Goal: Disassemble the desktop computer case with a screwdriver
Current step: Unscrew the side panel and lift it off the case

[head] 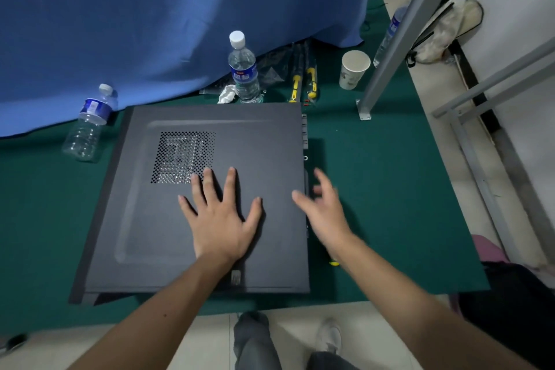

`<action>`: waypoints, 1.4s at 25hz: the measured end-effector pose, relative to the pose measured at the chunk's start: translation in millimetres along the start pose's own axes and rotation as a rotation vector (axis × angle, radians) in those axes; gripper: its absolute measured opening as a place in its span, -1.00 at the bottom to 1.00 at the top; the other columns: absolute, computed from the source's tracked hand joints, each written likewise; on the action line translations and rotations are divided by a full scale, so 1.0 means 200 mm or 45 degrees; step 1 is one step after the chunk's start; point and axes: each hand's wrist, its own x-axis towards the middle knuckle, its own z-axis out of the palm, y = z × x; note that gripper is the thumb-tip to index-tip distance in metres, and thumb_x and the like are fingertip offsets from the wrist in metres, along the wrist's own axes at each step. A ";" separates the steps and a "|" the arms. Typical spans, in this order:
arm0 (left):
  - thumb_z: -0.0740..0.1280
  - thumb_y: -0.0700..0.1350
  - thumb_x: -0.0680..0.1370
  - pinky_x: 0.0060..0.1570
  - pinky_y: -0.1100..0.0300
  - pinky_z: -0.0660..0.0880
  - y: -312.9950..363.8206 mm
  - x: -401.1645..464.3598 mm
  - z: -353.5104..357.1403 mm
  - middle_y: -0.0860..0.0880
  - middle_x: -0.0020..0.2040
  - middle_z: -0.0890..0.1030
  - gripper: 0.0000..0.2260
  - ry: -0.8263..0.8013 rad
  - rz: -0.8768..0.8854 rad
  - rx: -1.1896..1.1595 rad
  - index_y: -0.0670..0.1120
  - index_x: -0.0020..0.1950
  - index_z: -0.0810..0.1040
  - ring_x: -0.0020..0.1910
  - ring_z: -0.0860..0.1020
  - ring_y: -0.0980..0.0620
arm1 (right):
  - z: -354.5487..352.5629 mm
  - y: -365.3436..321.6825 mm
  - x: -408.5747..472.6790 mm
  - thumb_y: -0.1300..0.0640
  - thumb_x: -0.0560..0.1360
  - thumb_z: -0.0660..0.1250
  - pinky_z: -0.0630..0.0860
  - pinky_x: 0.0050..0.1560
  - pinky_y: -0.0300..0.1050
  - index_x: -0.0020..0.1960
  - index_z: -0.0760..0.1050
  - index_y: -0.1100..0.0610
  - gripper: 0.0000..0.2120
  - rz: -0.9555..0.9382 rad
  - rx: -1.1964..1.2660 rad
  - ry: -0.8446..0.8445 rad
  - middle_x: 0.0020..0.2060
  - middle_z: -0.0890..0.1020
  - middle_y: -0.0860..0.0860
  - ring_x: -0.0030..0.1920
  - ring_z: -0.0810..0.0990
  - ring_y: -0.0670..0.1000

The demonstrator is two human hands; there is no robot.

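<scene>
On the green table (390, 189) the black computer case (210, 204) lies flat on its side, long way running left to right. My left hand (220, 219) presses flat on top, fingers spread. My right hand (324, 207) hovers spread and empty at the case's right edge. It looks nearer the yellow screwdrivers (303, 84) lying behind the case.

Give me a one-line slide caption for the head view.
Left hand pressed flat on the computer case side panel, right hand open at its right edge, screwdrivers lying beyond.
</scene>
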 end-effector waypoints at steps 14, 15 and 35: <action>-0.04 0.39 0.50 0.48 -0.27 -0.14 0.00 -0.01 0.00 -0.17 0.60 0.06 -0.30 0.060 0.010 -0.054 0.11 0.58 0.12 0.58 -0.09 -0.15 | -0.07 0.20 -0.32 0.24 0.49 0.42 0.63 -0.07 -0.16 0.11 0.63 0.07 -0.79 -0.018 0.255 0.027 -0.10 0.71 -0.03 -0.16 0.67 -0.11; -0.05 0.39 0.49 0.48 -0.27 -0.14 -0.01 -0.01 0.00 -0.17 0.60 0.07 -0.30 0.066 0.008 -0.054 0.11 0.58 0.12 0.58 -0.09 -0.15 | -0.09 0.20 -0.30 0.25 0.50 0.41 0.63 -0.13 -0.16 0.06 0.64 0.04 -0.82 0.012 0.291 -0.030 -0.15 0.71 -0.02 -0.17 0.67 -0.09; -0.05 0.45 0.47 0.49 -0.25 -0.13 0.00 -0.01 0.00 -0.15 0.60 0.07 -0.25 0.075 0.006 -0.040 0.12 0.58 0.12 0.59 -0.08 -0.13 | -0.57 0.50 -0.18 0.22 0.57 0.14 0.38 -0.47 -0.17 0.11 0.54 0.04 -0.75 0.326 0.574 0.112 -0.25 0.63 0.12 -0.38 0.47 -0.01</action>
